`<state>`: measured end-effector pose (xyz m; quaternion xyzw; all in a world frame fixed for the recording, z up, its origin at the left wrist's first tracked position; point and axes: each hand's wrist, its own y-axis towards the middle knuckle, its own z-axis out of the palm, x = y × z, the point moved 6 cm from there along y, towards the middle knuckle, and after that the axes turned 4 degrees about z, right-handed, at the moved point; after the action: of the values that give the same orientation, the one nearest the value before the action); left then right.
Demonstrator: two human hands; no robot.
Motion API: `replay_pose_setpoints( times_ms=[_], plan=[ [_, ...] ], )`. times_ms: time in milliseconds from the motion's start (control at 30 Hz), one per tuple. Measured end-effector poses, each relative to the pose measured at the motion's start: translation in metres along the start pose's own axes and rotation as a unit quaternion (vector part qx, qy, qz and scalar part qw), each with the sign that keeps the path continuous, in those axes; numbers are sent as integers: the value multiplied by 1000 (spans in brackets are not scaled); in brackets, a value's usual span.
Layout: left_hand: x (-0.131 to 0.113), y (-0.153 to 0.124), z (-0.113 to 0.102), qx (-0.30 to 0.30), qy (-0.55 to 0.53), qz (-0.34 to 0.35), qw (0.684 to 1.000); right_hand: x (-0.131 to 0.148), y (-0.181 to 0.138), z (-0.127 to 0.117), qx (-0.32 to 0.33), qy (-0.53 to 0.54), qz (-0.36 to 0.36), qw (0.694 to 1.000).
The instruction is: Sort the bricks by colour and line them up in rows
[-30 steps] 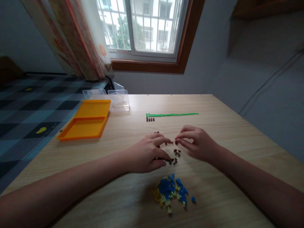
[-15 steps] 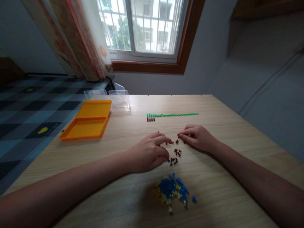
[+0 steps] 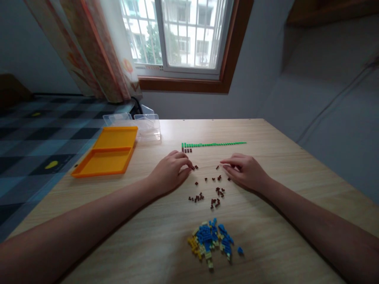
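Observation:
Several tiny dark brown bricks (image 3: 218, 192) lie scattered on the wooden table (image 3: 284, 165). My left hand (image 3: 170, 170) rests on the table with its fingers curled, pinching a brown brick at its fingertips, just below a short row of brown bricks (image 3: 186, 150). My right hand (image 3: 244, 170) lies to the right of the scatter, fingers pressed together on the table; what they hold is hidden. A long row of green bricks (image 3: 214, 144) runs behind both hands. A heap of blue and yellow bricks (image 3: 211, 240) sits nearer to me.
An open orange case (image 3: 106, 152) lies at the table's left edge, with clear plastic boxes (image 3: 142, 122) behind it. A bed with a checked cover (image 3: 35, 134) stands left of the table. A window and curtain (image 3: 112, 59) are behind.
My left hand has moved away from the scattered bricks, up and left toward the short brown row. My right hand drew slightly back and stays low on the table.

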<state>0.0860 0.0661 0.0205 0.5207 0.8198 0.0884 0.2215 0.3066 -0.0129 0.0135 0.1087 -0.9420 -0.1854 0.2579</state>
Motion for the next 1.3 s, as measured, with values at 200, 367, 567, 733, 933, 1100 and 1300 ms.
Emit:
replay_pose_setpoints(
  times_ms=[200,367,567,733,933,1100,1300],
  plan=[
    [-5,-2,2,15,15,18,1000,47,-20,-9,126,115,-165,971],
    [-20,-2,2,29,1,73,997,70,-30,1,180,89,-209,957],
    [-20,-3,-2,-11,20,63,998,68,-33,12,182,37,-231,955],
    [-4,-2,-7,-51,64,-5,997,74,-38,20,192,-19,-262,946],
    [12,-1,-8,-27,127,-97,987,81,-37,16,156,-37,-262,952],
    [16,-2,-2,20,161,-128,978,51,-1,-2,117,-16,-171,978],
    [16,-3,-1,36,149,-126,980,20,59,19,157,-137,-165,964]
  ],
)
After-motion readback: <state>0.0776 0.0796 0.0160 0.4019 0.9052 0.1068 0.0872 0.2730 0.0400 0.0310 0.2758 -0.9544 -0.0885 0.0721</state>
